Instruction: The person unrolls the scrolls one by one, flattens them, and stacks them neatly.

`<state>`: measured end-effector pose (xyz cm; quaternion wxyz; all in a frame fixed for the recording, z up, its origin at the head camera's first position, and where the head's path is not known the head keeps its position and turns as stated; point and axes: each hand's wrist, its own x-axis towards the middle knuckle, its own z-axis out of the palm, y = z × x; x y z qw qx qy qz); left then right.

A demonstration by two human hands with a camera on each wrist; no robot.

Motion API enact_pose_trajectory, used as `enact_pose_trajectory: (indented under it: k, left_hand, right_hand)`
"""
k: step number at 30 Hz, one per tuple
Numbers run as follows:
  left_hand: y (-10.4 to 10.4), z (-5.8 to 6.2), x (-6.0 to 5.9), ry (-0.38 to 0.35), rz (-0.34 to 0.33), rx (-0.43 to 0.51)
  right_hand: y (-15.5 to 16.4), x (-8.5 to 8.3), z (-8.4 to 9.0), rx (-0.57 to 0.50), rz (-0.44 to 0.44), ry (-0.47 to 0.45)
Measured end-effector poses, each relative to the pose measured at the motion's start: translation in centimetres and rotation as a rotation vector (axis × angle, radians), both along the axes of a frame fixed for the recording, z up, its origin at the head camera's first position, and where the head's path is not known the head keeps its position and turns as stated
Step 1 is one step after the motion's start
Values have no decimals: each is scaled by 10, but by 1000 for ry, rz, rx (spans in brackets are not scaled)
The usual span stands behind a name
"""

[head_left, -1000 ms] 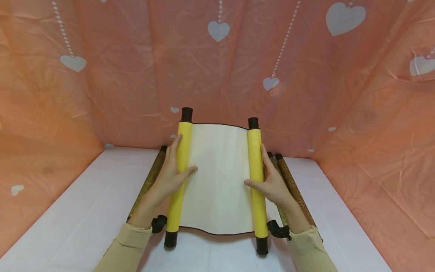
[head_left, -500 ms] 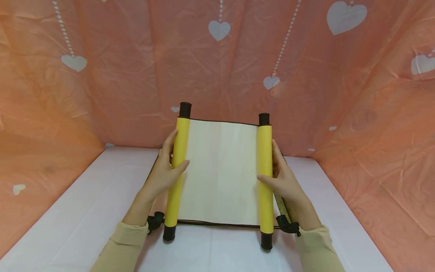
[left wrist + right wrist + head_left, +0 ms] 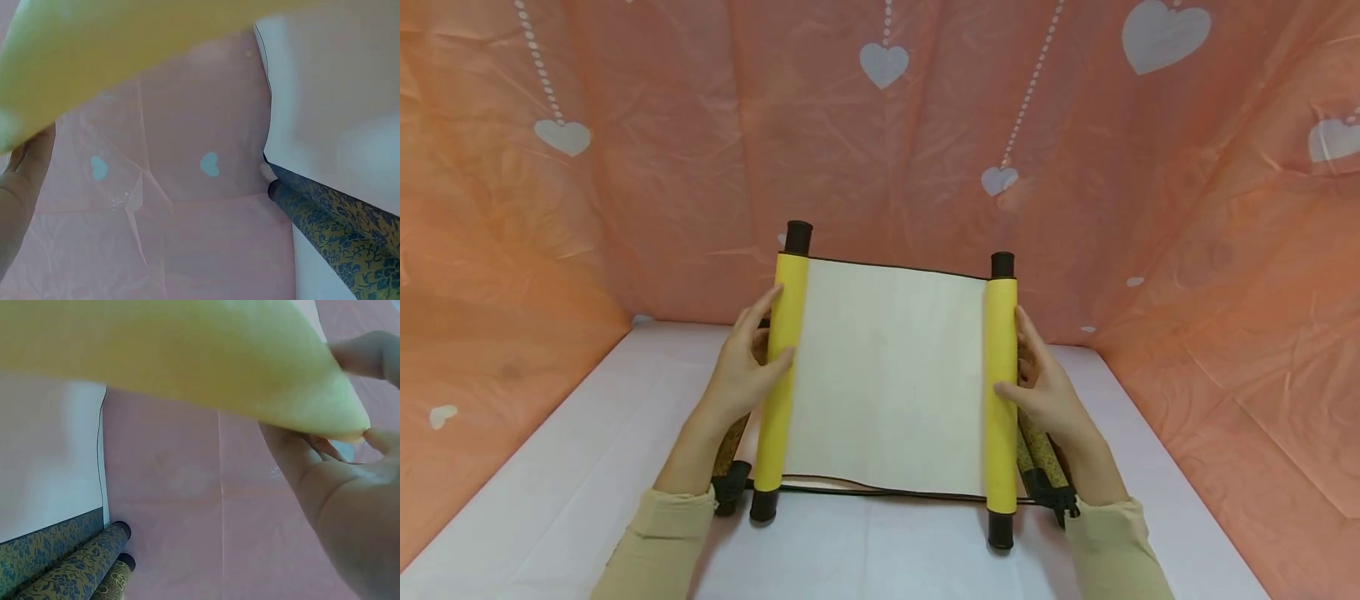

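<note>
A hanging scroll [image 3: 887, 375] with blank white paper is spread between two yellow rollers with black end knobs. My left hand [image 3: 733, 387] grips the left roller [image 3: 771, 442], thumb over its front and fingers behind. On the right roller [image 3: 1002, 458], my right hand [image 3: 1054, 400] has the same hold, its thumb across the front. In the right wrist view, fingers [image 3: 359, 356] wrap around the yellow roll from both sides. Most of the left hand is out of its wrist view; only part shows beside the yellow roll.
Beneath the held scroll, patterned rollers [image 3: 1041, 454] lie at the right and another patterned roller [image 3: 730, 442] at the left, on a white table [image 3: 850, 558]. A pinkish-orange sheet [image 3: 820, 150] with white hearts hangs behind and at both sides.
The two rollers have moved apart, the left one leftward and the right one rightward, so more white paper shows between them. Both hands have kept hold of their rollers.
</note>
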<state>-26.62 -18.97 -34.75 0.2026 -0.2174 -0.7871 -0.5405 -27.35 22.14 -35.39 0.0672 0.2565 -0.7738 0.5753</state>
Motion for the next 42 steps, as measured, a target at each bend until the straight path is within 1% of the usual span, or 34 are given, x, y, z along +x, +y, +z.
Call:
enact_pose_trajectory:
  k: [4, 6, 9, 12, 14, 17, 19, 23, 27, 31, 34, 40, 42]
  left_hand:
    - [0, 1, 1, -46, 2, 10]
    - [0, 2, 1, -64, -10, 28]
    - [0, 2, -1, -62, -41, 45]
    - [2, 2, -3, -49, -71, 48]
    - [3, 1, -3, -44, -62, 30]
    - [5, 0, -2, -42, -26, -2]
    - [6, 0, -2, -28, -5, -22]
    - [7, 0, -3, -13, -8, -26]
    - [4, 0, -2, -47, -20, -13]
    - [-1, 0, -1, -61, -8, -10]
    - [-4, 1, 0, -44, -12, -11]
    - [-9, 1, -1, 10, -42, 8]
    - [-9, 1, -1, 12, -52, 13]
  right_hand:
    - [-1, -1, 0, -33, 22, -7]
    - [-3, -2, 0, -55, 37, -22]
    - [-6, -3, -1, -80, 54, -54]
    - [-8, -2, -2, -66, 44, -66]
    - [-9, -2, -3, -53, 36, -72]
    - [-10, -2, -6, -32, 24, -77]
    - [-11, -2, -7, -32, 25, -84]
    - [-10, -3, -7, -12, 4, -71]
    - [-8, -4, -5, 6, -13, -43]
    - [-3, -5, -3, 5, -9, -13]
    - [3, -4, 0, -3, -7, -19]
    - [9, 1, 4, -10, -42, -53]
    - [9, 1, 4, -20, -45, -54]
